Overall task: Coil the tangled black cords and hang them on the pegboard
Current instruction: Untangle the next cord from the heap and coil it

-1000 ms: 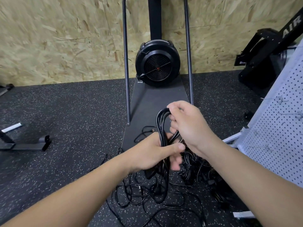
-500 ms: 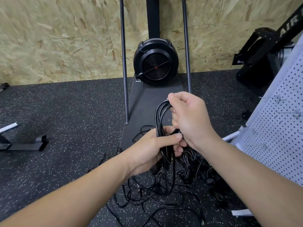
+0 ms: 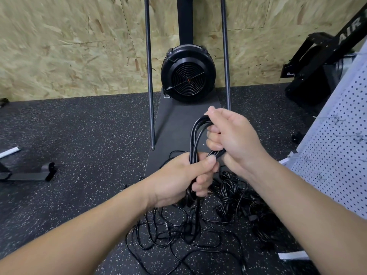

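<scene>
Black coil is standing upright mid-frame; my left hand is gripping its waist, right hand pinching its top; pegboard lying right.

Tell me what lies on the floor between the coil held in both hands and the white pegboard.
In the head view, a heap of bundled black cords lies on the floor between the held coil and the pegboard.

two hands, one pegboard, one fan
</scene>
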The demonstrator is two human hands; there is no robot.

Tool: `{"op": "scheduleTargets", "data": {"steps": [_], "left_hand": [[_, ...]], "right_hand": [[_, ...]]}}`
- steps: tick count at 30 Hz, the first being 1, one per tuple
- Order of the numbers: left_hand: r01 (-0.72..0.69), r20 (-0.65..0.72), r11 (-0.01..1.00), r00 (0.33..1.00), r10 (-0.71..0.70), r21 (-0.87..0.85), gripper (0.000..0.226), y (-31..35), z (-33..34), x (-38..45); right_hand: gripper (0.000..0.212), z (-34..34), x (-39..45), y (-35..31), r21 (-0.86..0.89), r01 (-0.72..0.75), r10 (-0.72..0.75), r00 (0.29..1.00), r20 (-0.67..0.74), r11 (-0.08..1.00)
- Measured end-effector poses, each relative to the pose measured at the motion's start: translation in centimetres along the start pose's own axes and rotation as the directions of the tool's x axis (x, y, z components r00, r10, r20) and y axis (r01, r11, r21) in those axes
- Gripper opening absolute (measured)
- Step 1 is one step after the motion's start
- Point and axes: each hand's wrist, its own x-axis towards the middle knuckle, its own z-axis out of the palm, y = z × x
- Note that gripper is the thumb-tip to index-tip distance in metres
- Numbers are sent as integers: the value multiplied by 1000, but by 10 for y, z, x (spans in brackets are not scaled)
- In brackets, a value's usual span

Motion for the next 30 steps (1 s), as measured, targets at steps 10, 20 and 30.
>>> {"op": "scheduleTargets", "data": {"steps": [10, 20, 30], "left_hand": [[-121, -291, 992, 949, 122, 24, 34, 6, -14, 11], [-255, -518, 951, 845, 131, -176, 33, 16, -49, 20], [-264, -733, 961, 669, 123, -80, 32, 32, -98, -1]], "right_hand": [[53, -17, -12, 29, -125, -250, 262, 960, 97, 960], [28, -13, -32, 79, -750, -184, 610, 715, 341, 636], [14, -22, -15, 73, -845, -175, 488, 866, 112, 505]]}}
